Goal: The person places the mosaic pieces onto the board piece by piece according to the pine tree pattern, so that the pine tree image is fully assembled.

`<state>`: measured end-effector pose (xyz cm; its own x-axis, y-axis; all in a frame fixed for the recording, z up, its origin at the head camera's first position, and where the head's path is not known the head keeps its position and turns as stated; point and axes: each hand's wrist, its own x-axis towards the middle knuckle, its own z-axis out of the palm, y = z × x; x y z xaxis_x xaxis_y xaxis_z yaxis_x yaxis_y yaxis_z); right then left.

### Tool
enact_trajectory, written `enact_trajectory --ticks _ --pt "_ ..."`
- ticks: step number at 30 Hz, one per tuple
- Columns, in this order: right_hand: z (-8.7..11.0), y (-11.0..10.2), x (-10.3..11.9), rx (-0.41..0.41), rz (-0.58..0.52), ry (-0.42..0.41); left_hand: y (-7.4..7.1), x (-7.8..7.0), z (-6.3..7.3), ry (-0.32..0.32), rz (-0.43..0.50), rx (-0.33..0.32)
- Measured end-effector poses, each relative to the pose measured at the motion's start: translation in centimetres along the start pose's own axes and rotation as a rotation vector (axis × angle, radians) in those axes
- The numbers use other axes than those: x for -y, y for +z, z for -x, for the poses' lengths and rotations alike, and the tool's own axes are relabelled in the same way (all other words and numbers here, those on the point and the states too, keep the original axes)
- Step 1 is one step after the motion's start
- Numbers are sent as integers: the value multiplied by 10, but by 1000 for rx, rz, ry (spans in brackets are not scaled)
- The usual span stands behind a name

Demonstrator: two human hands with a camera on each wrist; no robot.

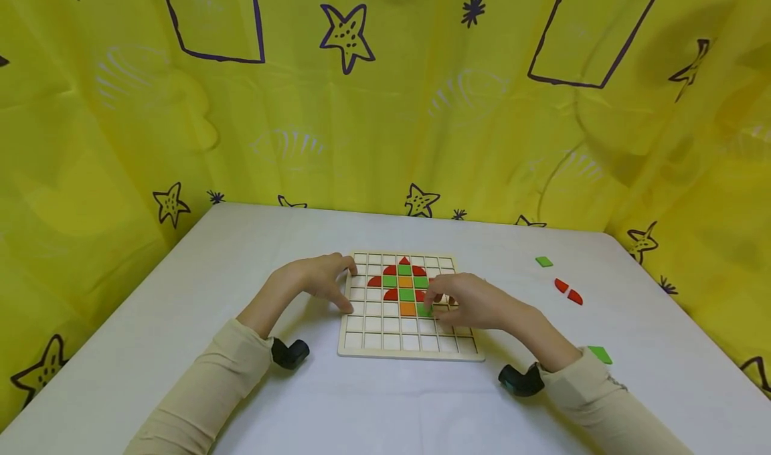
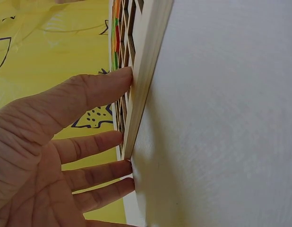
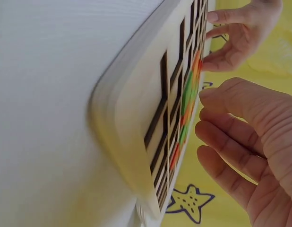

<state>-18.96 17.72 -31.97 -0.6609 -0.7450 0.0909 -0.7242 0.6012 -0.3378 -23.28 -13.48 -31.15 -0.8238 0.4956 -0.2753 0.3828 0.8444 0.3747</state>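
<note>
A wooden grid board (image 1: 373, 342) lies on the table, some of its squares filled with red, green and orange pieces. My left hand (image 1: 325, 278) is at the board's left side, fingers spread. In the left wrist view the thumb (image 2: 106, 88) rests against the board's edge (image 2: 145, 75), with fingertips near its corner. Over the right half hovers my right hand (image 1: 472, 300), its fingertips right at a green square (image 1: 424, 310) beside an orange square (image 1: 407, 308). Loosely bent fingers (image 3: 231, 142) show in the right wrist view, no piece visible between them; the hand hides several cells.
Right of the board lie a green piece (image 1: 544, 261), two red rounded pieces (image 1: 561, 286) and another green piece (image 1: 600, 354) partly behind the right sleeve. A yellow patterned curtain (image 1: 385, 120) hangs around the white table (image 1: 289, 234).
</note>
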Motion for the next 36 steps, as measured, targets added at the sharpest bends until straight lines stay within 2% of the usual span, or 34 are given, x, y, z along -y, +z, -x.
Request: enact_trajectory --ticks 6,15,18,26,36 --pt "20 -6 -3 -22 16 55 1 0 0 -3 4 -3" --pt "53 -10 -17 -125 -146 22 1 0 -1 2 2 -1" --pt "64 -12 -20 -143 -165 27 1 0 -1 4 -9 0" --pt "87 -17 -23 -193 -136 36 1 -1 1 3 -10 1" --pt "117 -22 -30 -302 -87 66 1 0 0 9 -6 -8"
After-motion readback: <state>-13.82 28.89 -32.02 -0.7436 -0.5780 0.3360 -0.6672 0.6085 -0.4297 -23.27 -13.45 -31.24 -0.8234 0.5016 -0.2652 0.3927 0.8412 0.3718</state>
